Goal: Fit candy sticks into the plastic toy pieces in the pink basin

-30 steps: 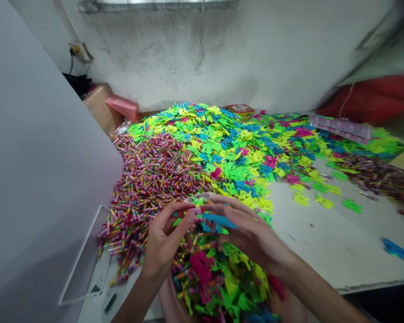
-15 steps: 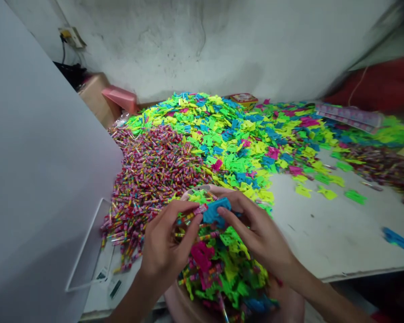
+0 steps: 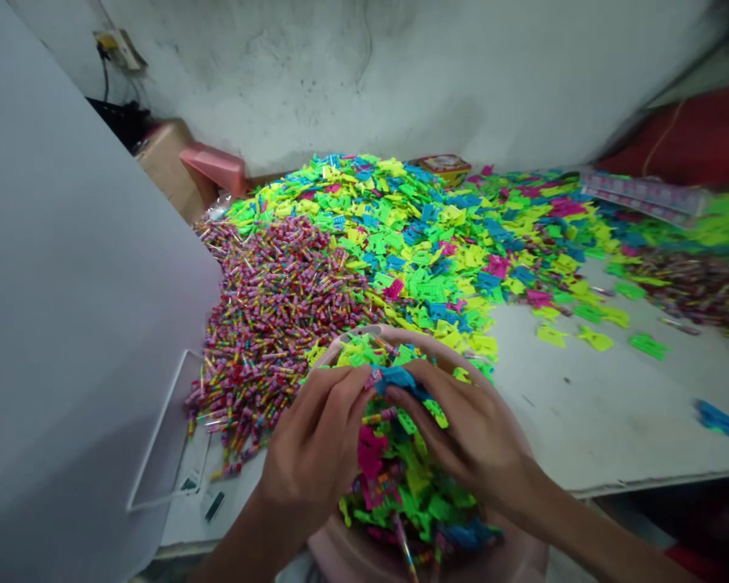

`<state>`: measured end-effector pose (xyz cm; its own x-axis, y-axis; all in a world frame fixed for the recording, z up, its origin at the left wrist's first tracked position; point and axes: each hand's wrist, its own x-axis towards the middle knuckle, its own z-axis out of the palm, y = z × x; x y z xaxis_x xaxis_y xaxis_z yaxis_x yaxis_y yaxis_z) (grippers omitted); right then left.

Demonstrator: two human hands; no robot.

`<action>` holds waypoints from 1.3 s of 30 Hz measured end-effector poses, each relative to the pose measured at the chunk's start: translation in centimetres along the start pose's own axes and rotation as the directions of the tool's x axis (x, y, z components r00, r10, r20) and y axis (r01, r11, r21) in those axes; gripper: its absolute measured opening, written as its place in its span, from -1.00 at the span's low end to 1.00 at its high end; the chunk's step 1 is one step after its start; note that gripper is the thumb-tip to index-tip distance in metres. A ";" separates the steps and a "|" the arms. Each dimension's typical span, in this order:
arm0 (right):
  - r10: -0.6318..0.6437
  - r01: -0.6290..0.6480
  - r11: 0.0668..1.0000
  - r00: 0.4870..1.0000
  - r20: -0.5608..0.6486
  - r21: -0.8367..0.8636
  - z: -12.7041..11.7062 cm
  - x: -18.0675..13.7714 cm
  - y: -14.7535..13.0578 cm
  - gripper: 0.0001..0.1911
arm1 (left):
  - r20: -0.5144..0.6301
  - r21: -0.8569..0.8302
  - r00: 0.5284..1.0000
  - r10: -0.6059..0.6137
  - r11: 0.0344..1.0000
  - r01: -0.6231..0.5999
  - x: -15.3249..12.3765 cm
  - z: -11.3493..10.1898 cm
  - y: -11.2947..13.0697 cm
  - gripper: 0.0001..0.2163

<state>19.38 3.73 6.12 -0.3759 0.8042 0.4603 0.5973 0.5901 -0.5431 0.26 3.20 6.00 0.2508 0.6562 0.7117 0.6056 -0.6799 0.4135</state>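
My left hand (image 3: 316, 441) and my right hand (image 3: 462, 425) meet just above a round pink basin (image 3: 413, 338) heaped with neon plastic pieces and striped candy sticks. The fingers of my left hand close on a striped candy stick (image 3: 373, 377), whose pink end shows and whose length is mostly hidden. My right fingers pinch a blue plastic piece (image 3: 399, 379) pressed against that stick's end. A magenta plastic piece (image 3: 370, 453) lies in the basin below my hands.
Behind the basin, a heap of striped candy sticks (image 3: 273, 316) and a heap of neon plastic pieces (image 3: 401, 243) cover a white table (image 3: 607, 413). A tall white panel (image 3: 78, 283) stands at left, with a cardboard box (image 3: 167, 166) beyond it. Packaged strips (image 3: 644, 194) lie at far right.
My hands have drawn closer together and lower over the basin, bringing the blue piece against the candy stick. The whole scene has shifted up in view, showing more of the basin's rim.
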 end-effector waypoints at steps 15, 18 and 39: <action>0.091 -0.109 0.988 0.984 0.154 0.110 0.1 0.2 2.2 -0.83 | 0.453 -0.283 0.857 -0.243 0.873 0.397 1.0 -0.2 -3.3 -0.84; 0.165 -0.189 0.976 0.967 0.194 0.112 -0.5 1.1 5.1 -0.69 | 0.536 -0.308 0.809 -0.242 0.836 0.454 1.3 -0.6 -5.4 -0.75; 0.602 -0.577 0.786 0.796 0.063 -0.222 4.0 3.9 24.6 -0.69 | 0.319 0.121 0.740 -0.592 0.800 0.588 -7.6 5.5 -19.1 -0.79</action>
<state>29.77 21.68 -8.20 0.0161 0.9999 -0.0051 0.8439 -0.0163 -0.5363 -9.07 13.01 -10.48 0.0678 0.9926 0.1006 0.7232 -0.1184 0.6804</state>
